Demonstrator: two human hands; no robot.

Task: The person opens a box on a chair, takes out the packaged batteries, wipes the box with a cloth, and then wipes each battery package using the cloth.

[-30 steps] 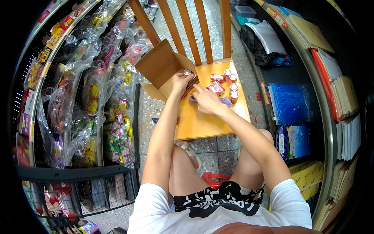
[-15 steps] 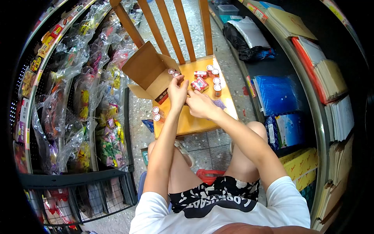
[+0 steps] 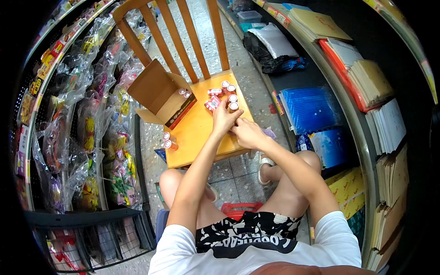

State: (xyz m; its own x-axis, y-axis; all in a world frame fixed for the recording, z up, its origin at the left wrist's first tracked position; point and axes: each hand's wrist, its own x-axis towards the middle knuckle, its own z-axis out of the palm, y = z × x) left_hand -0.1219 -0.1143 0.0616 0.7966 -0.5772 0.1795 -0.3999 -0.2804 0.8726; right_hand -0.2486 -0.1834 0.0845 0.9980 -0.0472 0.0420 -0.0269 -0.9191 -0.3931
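My left hand (image 3: 224, 118) reaches over the right side of the wooden chair seat (image 3: 201, 114). Its thumb and forefinger close around a small bottle (image 3: 233, 106) with a round white-and-red lid. Beside it, my right hand (image 3: 250, 134) has curled fingers, and a purple piece (image 3: 269, 133) sticks out past its far side. What lies inside that grip is mostly hidden. Red-and-white small packs (image 3: 213, 101) lie just beyond my left hand. More lidded bottles (image 3: 228, 86) stand behind them. An open cardboard box (image 3: 160, 94) holds a pair of bottles (image 3: 184, 92).
Another pair of bottles (image 3: 169, 141) stands at the seat's front left corner. The chair's slatted back (image 3: 183, 41) rises behind. Shelves with plastic-wrapped goods (image 3: 91, 119) run along the left. Stationery and blue packs (image 3: 307, 110) fill shelves on the right.
My left hand has moved from beside the box to the bottles at the seat's right. My right hand has shifted toward the front right with the purple piece. The view has shifted too.
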